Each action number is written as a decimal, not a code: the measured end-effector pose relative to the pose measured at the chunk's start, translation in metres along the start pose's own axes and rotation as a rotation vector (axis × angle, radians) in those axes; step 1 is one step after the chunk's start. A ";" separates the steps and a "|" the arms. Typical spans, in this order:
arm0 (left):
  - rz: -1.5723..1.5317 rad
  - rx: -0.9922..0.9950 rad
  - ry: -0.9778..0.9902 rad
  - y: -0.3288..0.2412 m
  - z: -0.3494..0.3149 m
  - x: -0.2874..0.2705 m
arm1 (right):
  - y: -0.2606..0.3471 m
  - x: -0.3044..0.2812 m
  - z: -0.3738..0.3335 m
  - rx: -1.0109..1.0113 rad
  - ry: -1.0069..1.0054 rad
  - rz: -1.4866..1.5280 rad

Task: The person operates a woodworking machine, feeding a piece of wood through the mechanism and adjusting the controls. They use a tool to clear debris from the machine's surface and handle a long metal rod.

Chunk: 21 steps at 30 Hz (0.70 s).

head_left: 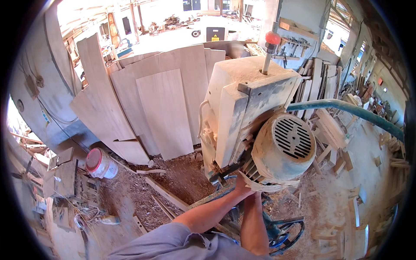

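A tall, dust-covered woodworking machine (229, 86) stands before me, with a large round motor (284, 147) mounted on its near side. Both my forearms reach in under this motor. My left hand (243, 187) is just below the motor's lower rim, beside a dark metal bar (225, 172). Close against it, my right hand (253, 198) sits a little lower. The motor housing hides the fingers of both hands, so what they touch or hold does not show. A red ball knob (273, 38) tops a metal rod on the machine.
Wide pale boards (167, 112) lean behind the machine. A white bucket with a red lid (100, 162) stands at left among sawdust and wood strips (167, 193). A thick green hose (346, 106) runs off right. Blue hoses (288, 238) coil near my right arm; wood offcuts (331, 130) lie beyond.
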<state>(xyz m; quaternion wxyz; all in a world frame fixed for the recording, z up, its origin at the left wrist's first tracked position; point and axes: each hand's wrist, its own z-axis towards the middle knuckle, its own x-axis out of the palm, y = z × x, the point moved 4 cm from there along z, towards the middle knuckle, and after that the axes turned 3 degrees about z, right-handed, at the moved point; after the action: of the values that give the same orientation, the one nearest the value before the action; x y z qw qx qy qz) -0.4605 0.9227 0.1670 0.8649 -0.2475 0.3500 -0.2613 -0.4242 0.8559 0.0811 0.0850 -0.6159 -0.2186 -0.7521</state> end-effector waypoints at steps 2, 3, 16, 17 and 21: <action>0.026 0.028 -0.008 -0.003 -0.001 -0.001 | 0.002 0.012 -0.003 0.002 0.008 0.033; 0.023 0.004 -0.006 -0.003 -0.001 0.000 | 0.003 0.019 -0.006 0.002 -0.004 0.056; 0.127 0.086 0.157 0.039 -0.026 0.047 | -0.002 0.036 -0.013 -0.144 -0.260 -0.500; 0.226 0.184 0.143 0.034 -0.022 0.041 | -0.004 0.033 -0.008 -0.193 -0.177 -0.621; 0.582 0.386 0.120 0.022 -0.014 0.024 | -0.020 0.011 -0.005 -0.071 -0.151 -0.106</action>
<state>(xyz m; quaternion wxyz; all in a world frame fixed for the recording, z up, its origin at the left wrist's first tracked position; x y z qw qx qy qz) -0.4493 0.9207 0.1333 0.9119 0.0463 0.4001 -0.0790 -0.4386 0.8731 0.0864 0.0064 -0.6610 -0.2299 -0.7142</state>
